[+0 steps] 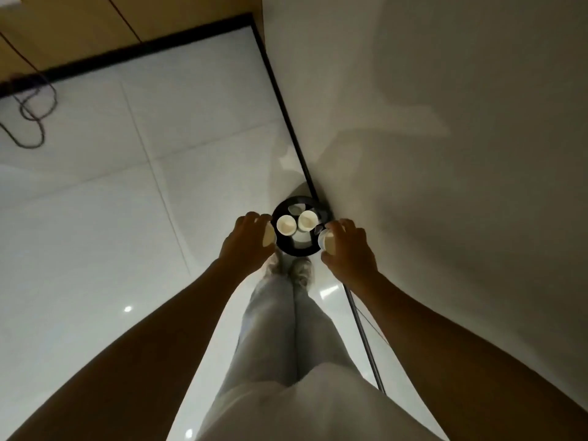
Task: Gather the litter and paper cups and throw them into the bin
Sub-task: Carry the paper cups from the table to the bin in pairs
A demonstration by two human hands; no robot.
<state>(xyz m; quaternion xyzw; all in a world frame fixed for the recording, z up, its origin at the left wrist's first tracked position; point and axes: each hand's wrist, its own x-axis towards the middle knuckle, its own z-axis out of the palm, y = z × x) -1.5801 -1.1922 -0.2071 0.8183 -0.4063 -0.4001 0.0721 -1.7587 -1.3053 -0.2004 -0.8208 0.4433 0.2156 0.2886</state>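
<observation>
A round black bin (296,250) stands on the floor against the wall, just in front of my feet. Inside it lie two white paper cups, one on the left (286,225) and one on the right (307,220), with some pale litter (296,208) behind them. My left hand (249,241) hovers at the bin's left rim and holds a paper cup (269,237). My right hand (348,246) is at the bin's right rim, its fingers curled round another paper cup (327,241).
A white wall (445,154) rises close on the right, with a dark skirting strip (286,113) along its foot. The glossy white tiled floor (111,218) spreads to the left. A loose black cable (31,122) lies at the far left by wooden panelling.
</observation>
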